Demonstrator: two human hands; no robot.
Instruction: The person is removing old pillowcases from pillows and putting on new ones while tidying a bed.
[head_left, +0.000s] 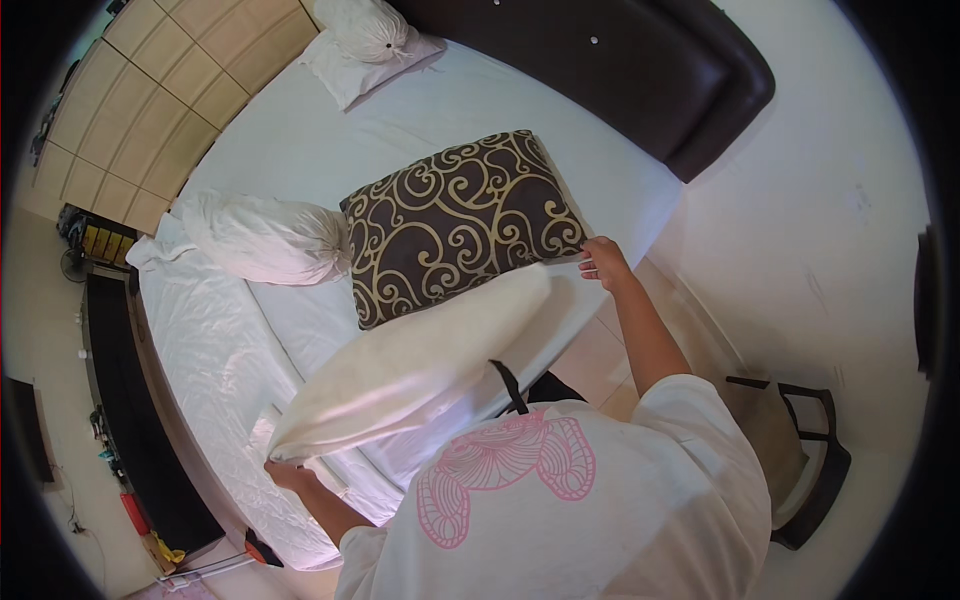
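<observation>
A cream pillow (420, 352) slants above the near edge of the bed, in front of my body. Its lower left corner is gripped in my left hand (291, 475), while its far right end hangs free. Behind it lies a dark brown pillow (465, 225) with a gold scroll pattern, flat on the white bed sheet (277, 142). My right hand (606, 264) pinches the near right corner of this patterned pillow between thumb and curled fingers. A white bolster (262, 236) with a gathered end touches the patterned pillow's left side.
A dark padded headboard (637, 75) borders the bed's far right. Another white bolster (367, 30) rests on a white pillow (356, 71) at the far end. A rumpled white quilt (202, 352) covers the left. A dark chair (817, 465) stands right, a black console (142, 420) left.
</observation>
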